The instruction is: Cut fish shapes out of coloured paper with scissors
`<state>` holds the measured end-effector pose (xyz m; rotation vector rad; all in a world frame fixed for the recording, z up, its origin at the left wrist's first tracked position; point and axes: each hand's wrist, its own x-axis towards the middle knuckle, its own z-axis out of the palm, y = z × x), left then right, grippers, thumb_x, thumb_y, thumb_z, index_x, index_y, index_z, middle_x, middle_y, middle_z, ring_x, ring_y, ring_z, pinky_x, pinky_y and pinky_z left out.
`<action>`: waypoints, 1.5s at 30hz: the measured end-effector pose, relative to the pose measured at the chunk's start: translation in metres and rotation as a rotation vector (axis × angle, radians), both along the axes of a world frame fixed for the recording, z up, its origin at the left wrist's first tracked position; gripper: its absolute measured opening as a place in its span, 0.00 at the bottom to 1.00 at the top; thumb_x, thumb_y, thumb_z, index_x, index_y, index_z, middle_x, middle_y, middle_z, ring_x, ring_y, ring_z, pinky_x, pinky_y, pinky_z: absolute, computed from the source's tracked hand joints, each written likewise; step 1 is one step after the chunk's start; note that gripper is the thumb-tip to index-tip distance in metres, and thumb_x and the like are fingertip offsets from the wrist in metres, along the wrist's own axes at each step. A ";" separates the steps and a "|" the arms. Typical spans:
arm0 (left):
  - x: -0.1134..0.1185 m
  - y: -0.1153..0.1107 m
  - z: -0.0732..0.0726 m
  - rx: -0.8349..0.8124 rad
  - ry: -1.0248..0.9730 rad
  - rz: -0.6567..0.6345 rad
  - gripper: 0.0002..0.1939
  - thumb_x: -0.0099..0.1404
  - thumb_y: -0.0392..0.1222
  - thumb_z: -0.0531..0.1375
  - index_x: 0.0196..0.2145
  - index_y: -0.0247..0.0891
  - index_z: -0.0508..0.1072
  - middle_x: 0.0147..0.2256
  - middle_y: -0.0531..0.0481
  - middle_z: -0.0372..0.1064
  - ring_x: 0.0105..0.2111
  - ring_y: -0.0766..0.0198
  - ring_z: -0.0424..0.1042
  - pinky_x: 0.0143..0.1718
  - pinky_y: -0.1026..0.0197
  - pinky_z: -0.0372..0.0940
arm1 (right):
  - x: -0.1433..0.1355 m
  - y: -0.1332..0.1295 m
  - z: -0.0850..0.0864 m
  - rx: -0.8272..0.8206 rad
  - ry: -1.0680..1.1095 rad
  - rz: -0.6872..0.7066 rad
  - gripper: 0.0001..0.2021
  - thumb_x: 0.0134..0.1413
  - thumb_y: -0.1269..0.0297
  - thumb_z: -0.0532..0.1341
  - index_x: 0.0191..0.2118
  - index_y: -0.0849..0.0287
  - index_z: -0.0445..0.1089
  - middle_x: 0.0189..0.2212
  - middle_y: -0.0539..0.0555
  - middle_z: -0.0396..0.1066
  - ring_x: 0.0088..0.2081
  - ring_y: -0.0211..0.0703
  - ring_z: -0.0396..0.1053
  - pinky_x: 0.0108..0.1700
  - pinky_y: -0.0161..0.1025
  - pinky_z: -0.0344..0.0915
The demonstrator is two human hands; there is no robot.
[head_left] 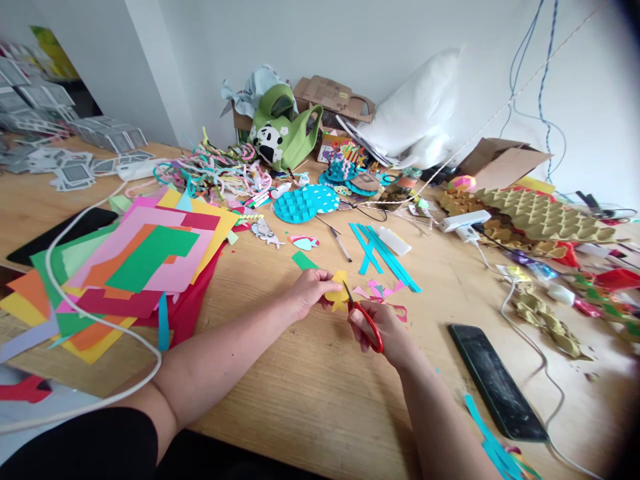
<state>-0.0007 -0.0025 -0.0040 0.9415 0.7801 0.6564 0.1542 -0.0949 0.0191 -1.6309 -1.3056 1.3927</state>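
Observation:
Near the middle of the table, my left hand [311,293] pinches a small piece of yellow paper [339,291] by its left side. My right hand [383,327] is closed on the red handles of a pair of scissors [370,327], whose blades point up and left and touch the right edge of the yellow paper. Pink paper scraps [379,291] lie just behind my right hand. A green paper strip [304,261] lies on the table beyond my left hand.
Coloured paper sheets [150,257] are piled at the left, under a white cable. Blue strips [390,257] and a pen [341,244] lie beyond my hands. A black phone [495,380] is at the right. Egg trays [545,213] and a green bag [285,133] stand further back.

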 end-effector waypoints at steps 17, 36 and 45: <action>0.001 0.000 -0.002 -0.001 0.005 -0.018 0.13 0.41 0.43 0.68 0.22 0.34 0.70 0.19 0.53 0.65 0.17 0.72 0.62 0.16 0.68 0.54 | -0.001 -0.001 0.002 0.006 -0.010 0.000 0.26 0.42 0.38 0.67 0.24 0.57 0.62 0.14 0.48 0.66 0.13 0.36 0.63 0.16 0.32 0.52; 0.000 0.001 -0.002 0.000 -0.005 -0.032 0.15 0.44 0.45 0.69 0.22 0.33 0.70 0.19 0.52 0.66 0.17 0.72 0.62 0.16 0.68 0.53 | -0.001 0.000 0.002 0.043 -0.016 0.042 0.25 0.46 0.38 0.65 0.25 0.57 0.63 0.17 0.49 0.67 0.15 0.38 0.65 0.17 0.34 0.53; 0.000 0.000 -0.001 -0.017 -0.005 -0.034 0.14 0.43 0.44 0.69 0.22 0.33 0.70 0.19 0.53 0.65 0.17 0.72 0.61 0.16 0.68 0.54 | 0.000 0.000 0.001 0.004 -0.010 0.011 0.26 0.43 0.37 0.67 0.24 0.57 0.62 0.15 0.48 0.66 0.14 0.37 0.63 0.17 0.33 0.53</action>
